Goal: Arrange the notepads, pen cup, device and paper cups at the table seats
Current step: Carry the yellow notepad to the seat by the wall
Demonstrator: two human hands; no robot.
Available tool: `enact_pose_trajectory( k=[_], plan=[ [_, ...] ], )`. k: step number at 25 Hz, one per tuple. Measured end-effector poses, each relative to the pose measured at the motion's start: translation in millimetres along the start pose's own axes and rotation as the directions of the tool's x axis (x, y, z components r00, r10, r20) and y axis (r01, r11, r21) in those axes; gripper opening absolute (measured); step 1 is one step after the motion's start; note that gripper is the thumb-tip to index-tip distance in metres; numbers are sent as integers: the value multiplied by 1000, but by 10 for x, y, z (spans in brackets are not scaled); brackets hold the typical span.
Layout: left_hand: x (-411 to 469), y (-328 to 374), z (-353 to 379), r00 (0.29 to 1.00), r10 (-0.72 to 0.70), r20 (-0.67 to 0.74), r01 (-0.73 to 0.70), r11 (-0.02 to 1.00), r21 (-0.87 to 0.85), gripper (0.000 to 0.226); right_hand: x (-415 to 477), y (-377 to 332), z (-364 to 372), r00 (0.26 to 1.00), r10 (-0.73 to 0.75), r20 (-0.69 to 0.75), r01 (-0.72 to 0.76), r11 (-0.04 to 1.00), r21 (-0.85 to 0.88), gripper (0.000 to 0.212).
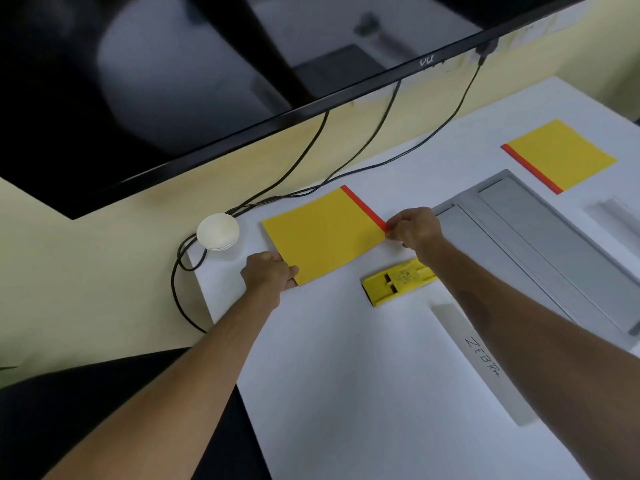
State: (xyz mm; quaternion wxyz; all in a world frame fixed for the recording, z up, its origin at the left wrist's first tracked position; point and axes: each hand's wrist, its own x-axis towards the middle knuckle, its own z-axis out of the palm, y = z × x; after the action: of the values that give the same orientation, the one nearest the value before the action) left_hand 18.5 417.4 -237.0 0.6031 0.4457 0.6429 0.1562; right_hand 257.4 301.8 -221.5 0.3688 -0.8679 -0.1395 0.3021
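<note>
A yellow notepad with a red spine [323, 233] lies near the left end of the white table [363, 393]. My left hand [268, 275] pinches its near left corner. My right hand [415, 230] pinches its right corner at the red spine. A second yellow notepad [561, 155] lies flat at the far right. A stack of white paper cups [218, 232] stands upside down at the table's left edge, just left of the held notepad. A yellow device [398, 280] lies below the notepad, partly under my right forearm. No pen cup is in view.
A grey recessed panel [540, 244] runs along the table's middle. A white name card marked ZEBRA [483, 362] lies near me. Black cables [311, 161] hang from a wall screen [173, 81] and loop by the cups. A dark chair [104, 410] is at lower left.
</note>
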Motion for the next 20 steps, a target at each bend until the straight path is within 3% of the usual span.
enact_pose_trajectory(
  k=[6,12,17,20],
  plan=[
    [145,-38,55,985,97,-140,-67,977,204,28,236,10,181,1000,-14,-6,13,989,-149,17],
    [118,-12,51,967,195,-165,-125,923,363,24,266,5,234,997,-45,54,58,964,-259,19],
    [40,-57,40,959,248,-139,-157,869,470,31,129,0,68,970,-170,176,232,864,-447,33],
    [-91,-130,100,902,429,-55,-308,727,614,37,-59,59,-207,900,-243,362,402,783,-475,50]
  ],
)
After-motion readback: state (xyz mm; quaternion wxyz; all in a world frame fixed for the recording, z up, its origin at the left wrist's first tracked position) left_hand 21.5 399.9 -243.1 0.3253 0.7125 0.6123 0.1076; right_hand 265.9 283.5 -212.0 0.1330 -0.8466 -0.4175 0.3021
